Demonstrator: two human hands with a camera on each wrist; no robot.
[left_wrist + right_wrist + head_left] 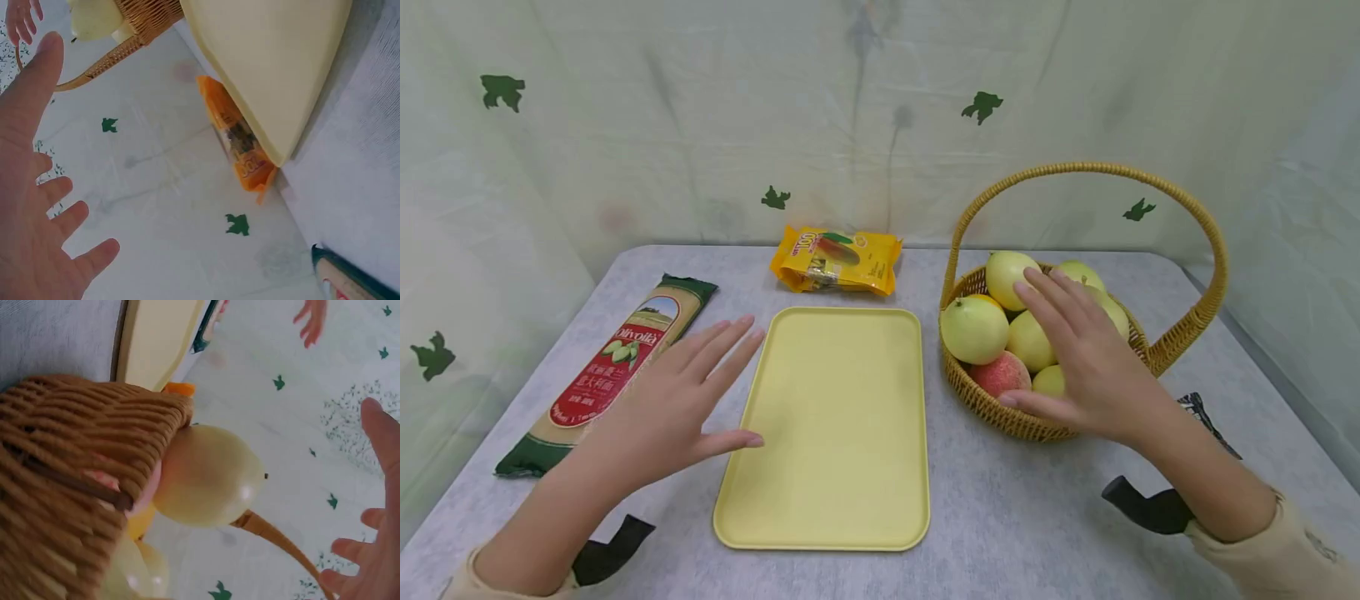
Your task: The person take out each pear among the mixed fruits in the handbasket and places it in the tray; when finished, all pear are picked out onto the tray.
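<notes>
Evidently, the step in hand is a pause with no grasp made: both hands are hovering above the table (992, 517), and neither is holding anything. The left hand (670, 408) is hanging between the pasta packet (606, 375) and the yellow tray (831, 433), thumb and fingers spread apart, overlapping the edges of both in the head view. The right hand (1093, 375), its fingers also spread, is hovering by the wicker basket (1017, 425); the right wrist view is showing a gap between it and the fruit. That basket is standing to the right of the tray, its handle arching up, with pale green fruits (973, 330) and a reddish peach (1002, 373) sitting inside. A mango bag (838, 260) is lying just behind the tray. Something dark (1206, 421) is peeking out beyond the right forearm, which is hiding too much to tell what it is. Judging from this pose, any next move is calling for a hand to be lowering and curling round one thing; at the basket, it would be minding the handle and the crowded fruit.
</notes>
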